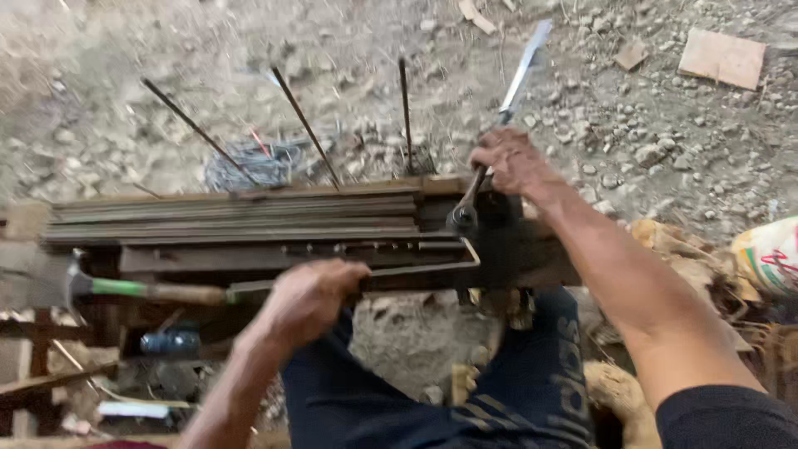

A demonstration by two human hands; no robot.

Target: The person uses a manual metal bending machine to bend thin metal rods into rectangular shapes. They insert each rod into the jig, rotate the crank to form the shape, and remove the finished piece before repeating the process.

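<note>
My left hand (309,298) grips a thin steel rod (416,268) that lies along the front of a dark wooden bench (249,224); the rod's right end is bent up at a right angle near a pin. My right hand (509,160) holds the long metal handle of a bending lever (517,79), whose dark head (462,218) sits on the bench by the rod's bent end. A hammer (125,288) with a green and wooden handle lies on the bench, left of my left hand.
Three thin steel bars (303,125) stick up behind the bench beside a coil of wire (253,162). Gravel ground lies beyond, with a cardboard piece (721,56) at the top right. A sack (769,254) sits at the right; my dark trousers (465,391) are below.
</note>
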